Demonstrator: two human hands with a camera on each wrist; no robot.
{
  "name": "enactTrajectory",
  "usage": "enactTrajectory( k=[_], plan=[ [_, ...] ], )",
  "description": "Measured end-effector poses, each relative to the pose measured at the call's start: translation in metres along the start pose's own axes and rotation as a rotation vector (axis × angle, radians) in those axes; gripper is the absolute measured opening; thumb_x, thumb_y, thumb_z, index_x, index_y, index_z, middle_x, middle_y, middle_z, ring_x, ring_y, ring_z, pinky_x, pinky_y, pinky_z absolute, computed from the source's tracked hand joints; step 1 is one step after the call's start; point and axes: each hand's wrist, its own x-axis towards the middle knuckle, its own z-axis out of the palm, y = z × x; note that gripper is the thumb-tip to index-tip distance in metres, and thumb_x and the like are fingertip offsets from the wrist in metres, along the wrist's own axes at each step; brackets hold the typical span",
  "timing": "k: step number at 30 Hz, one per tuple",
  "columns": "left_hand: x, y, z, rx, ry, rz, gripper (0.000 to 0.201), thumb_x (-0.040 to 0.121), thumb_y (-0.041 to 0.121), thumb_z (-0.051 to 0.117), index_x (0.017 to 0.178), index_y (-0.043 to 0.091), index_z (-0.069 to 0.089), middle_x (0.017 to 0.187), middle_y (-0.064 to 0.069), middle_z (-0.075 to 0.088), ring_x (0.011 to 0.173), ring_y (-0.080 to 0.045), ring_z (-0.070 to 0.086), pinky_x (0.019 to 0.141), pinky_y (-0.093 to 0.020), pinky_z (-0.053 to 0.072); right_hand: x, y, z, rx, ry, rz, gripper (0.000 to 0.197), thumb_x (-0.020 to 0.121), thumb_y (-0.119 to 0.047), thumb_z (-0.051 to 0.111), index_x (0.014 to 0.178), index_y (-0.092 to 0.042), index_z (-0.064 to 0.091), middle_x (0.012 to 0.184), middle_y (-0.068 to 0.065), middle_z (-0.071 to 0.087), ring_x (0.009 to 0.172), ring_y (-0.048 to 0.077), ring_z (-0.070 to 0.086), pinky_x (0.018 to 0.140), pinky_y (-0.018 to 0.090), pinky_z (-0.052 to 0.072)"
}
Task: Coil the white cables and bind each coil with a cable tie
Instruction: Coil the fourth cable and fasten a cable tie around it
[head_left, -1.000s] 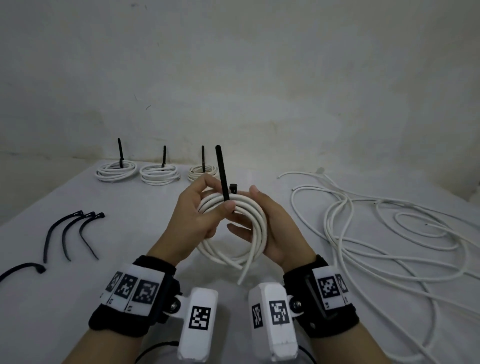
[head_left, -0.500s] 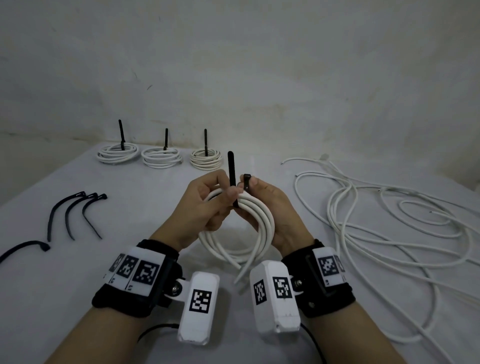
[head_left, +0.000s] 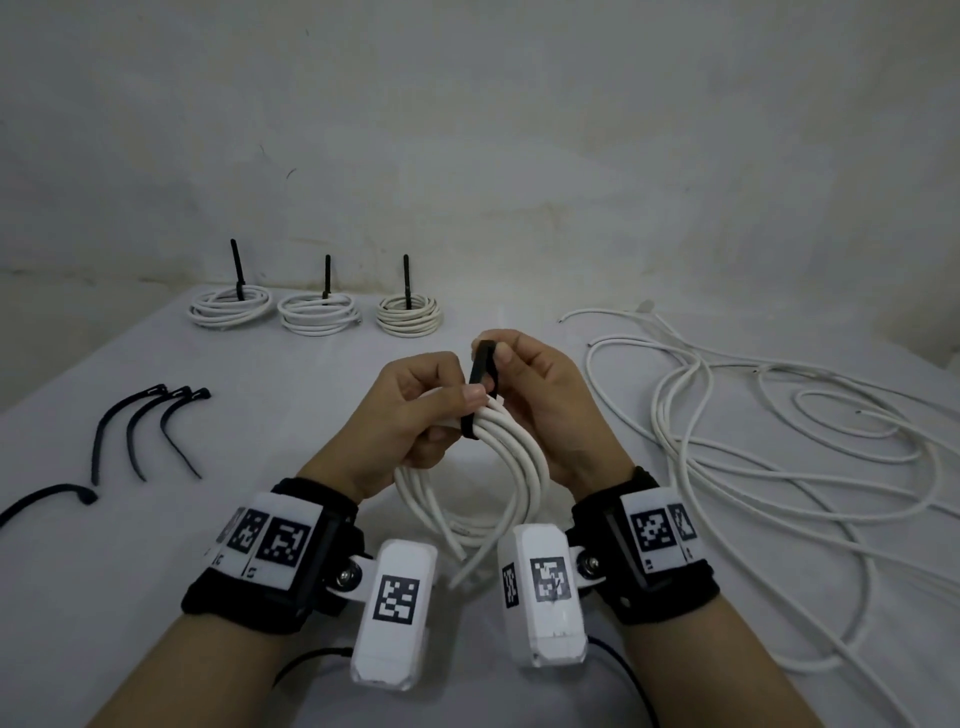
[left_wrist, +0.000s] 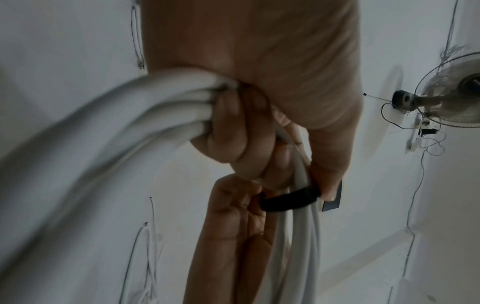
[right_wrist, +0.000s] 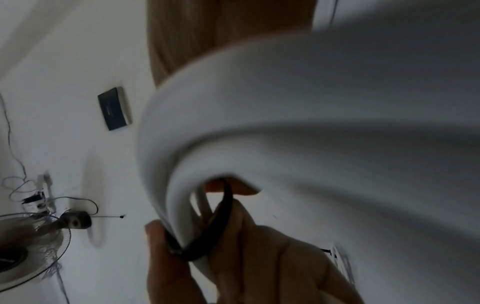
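Held coil, one: a white cable coil (head_left: 498, 462) of several turns, raised above the near middle of the table (head_left: 291, 395), with its loose ends hanging down between the wrists.

Cable tie in use, one: a black cable tie (head_left: 480, 395) looped around the top of the held coil. In the left wrist view it (left_wrist: 288, 200) crosses the bundled strands.

Left hand (head_left: 410, 415): fingers curled around the coil's top strands, thumb pressing the tie against them.

Right hand (head_left: 540, 410): thumb and forefinger pinching the upper bend of the tie, the remaining fingers curled behind the coil.

Finished coils, three: bound coils in a row along the table's far edge, left (head_left: 231, 307), middle (head_left: 319, 314) and right (head_left: 409, 316). Each carries one black tie with its tail standing upright. The right one looks slightly yellower than the other two.

Spare cable ties, four: all black, near the table's left edge. Three (head_left: 140, 431) lie side by side, curved; one (head_left: 49, 500) lies apart, nearer the near-left corner.

Loose cable: a tangle of uncoiled white cable (head_left: 779, 441) spread over the right side of the table. How many separate cables it holds cannot be told.

Wrist cameras, two: one white unit with printed markers under each wrist, on black straps.
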Motion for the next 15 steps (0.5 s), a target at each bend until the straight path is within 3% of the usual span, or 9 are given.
enactTrajectory(
  k=[8,12,15],
  plan=[
    [-0.0008,0.0022,-0.0052,-0.066,-0.012,-0.082,0.028,0.061,0.028,0.068,0.049,0.018,0.045,0.040,0.006,0.033,0.030,-0.002,0.023,0.039,-0.010,0.011,0.0008,0.0045,0.0005,0.034,-0.022,-0.014,0.019,0.081,-0.017,0.053,0.081,-0.013,0.072,0.061,0.003,0.056,0.058,0.012,0.055,0.059,0.022,0.051],
    [-0.0016,0.0023,-0.0079,-0.038,-0.010,-0.097,0.028,0.059,0.026,0.069,0.049,0.016,0.045,0.043,0.003,0.034,0.032,-0.004,0.023,0.039,-0.007,0.015,-0.0004,0.0033,0.0006,-0.050,-0.045,-0.006,0.014,0.085,-0.015,0.053,0.089,-0.006,0.064,0.061,0.000,0.058,0.059,0.009,0.054,0.058,0.021,0.050],
    [-0.0016,0.0028,-0.0084,-0.023,-0.013,-0.097,0.028,0.059,0.026,0.069,0.048,0.017,0.045,0.042,0.003,0.036,0.032,-0.003,0.026,0.037,-0.008,0.017,-0.0002,0.0031,-0.0028,-0.061,-0.063,-0.004,0.015,0.089,-0.013,0.057,0.084,-0.014,0.071,0.063,0.000,0.059,0.061,0.009,0.055,0.059,0.021,0.050]
  ],
)
